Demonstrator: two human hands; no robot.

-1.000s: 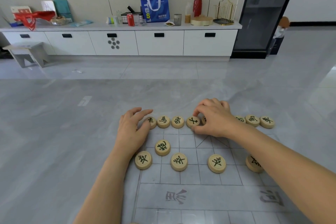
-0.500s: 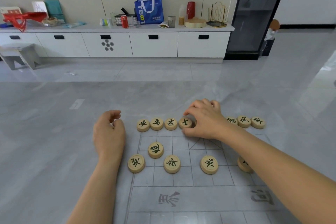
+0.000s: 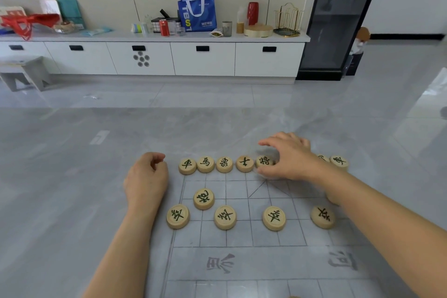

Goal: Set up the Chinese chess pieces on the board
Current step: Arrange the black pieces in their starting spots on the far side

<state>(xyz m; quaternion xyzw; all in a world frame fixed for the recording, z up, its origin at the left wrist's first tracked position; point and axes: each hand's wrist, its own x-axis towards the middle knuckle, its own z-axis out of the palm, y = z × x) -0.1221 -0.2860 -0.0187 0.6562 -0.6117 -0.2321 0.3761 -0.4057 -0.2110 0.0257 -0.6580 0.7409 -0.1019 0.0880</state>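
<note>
at the far row [image 3: 224, 164] (left-right), right hand [image 3: 289, 158] seemingly pinches general [image 3: 264, 161]; left hand [image 3: 146, 176] loosely curled.

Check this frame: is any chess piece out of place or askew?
Nothing stands out. The round wooden chess pieces lie flat on the lines of the grey gridded board; the right hand holds the back-row middle piece.
</note>
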